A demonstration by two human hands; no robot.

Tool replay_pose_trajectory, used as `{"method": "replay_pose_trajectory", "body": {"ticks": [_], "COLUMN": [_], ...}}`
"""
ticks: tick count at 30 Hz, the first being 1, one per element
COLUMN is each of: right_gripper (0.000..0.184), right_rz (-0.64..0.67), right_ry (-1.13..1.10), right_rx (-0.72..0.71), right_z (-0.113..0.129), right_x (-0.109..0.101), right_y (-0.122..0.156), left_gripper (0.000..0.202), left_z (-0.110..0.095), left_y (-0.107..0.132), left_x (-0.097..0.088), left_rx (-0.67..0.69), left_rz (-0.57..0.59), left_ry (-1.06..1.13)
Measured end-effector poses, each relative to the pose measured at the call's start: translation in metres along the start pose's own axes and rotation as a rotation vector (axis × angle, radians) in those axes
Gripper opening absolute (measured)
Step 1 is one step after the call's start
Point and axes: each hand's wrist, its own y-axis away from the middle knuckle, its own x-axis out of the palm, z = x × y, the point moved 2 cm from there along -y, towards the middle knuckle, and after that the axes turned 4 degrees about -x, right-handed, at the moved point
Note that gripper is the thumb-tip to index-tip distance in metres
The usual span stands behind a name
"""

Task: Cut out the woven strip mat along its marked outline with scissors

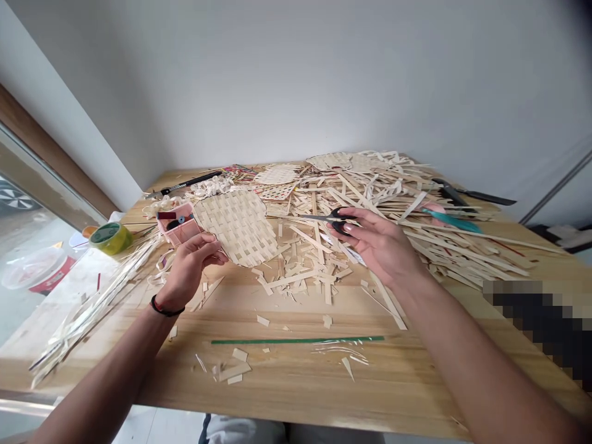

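My left hand (pixel 192 264) pinches the near edge of a woven mat of pale bamboo strips (pixel 238 225) and holds it tilted above the wooden table (pixel 296 376). My right hand (pixel 377 243) grips black-handled scissors (pixel 330 219), with the blades pointing left toward the mat. A black band sits on my left wrist. Loose cut strip offcuts (pixel 305 274) lie under and between both hands.
A large heap of bamboo strips (pixel 416 203) and more woven pieces (pixel 277 176) cover the far table. A pink box (pixel 178 225) and green tape roll (pixel 110 237) sit at left, a thin green strip (pixel 296 340) lies near the front, and knives (pixel 467 195) at far right.
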Motion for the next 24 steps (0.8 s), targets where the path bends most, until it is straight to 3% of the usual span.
{"method": "replay_pose_trajectory", "body": {"ticks": [10, 16, 24], "right_gripper": [0.048, 0.037, 0.017], "right_rz": [0.166, 0.288, 0.368], "right_ry": [0.074, 0.368, 0.757], "right_rx": [0.062, -0.121, -0.165], "right_z": [-0.006, -0.011, -0.030], "right_x": [0.018, 0.028, 0.025], "right_y": [0.014, 0.019, 0.019], "left_gripper": [0.024, 0.023, 0.021], "left_z": [0.002, 0.001, 0.001], "left_y": [0.005, 0.010, 0.012], "left_x": [0.006, 0.010, 0.012], "left_rx": [-0.015, -0.015, -0.012], "left_rz": [-0.031, -0.022, -0.022], "left_ry": [0.045, 0.066, 0.092]}}
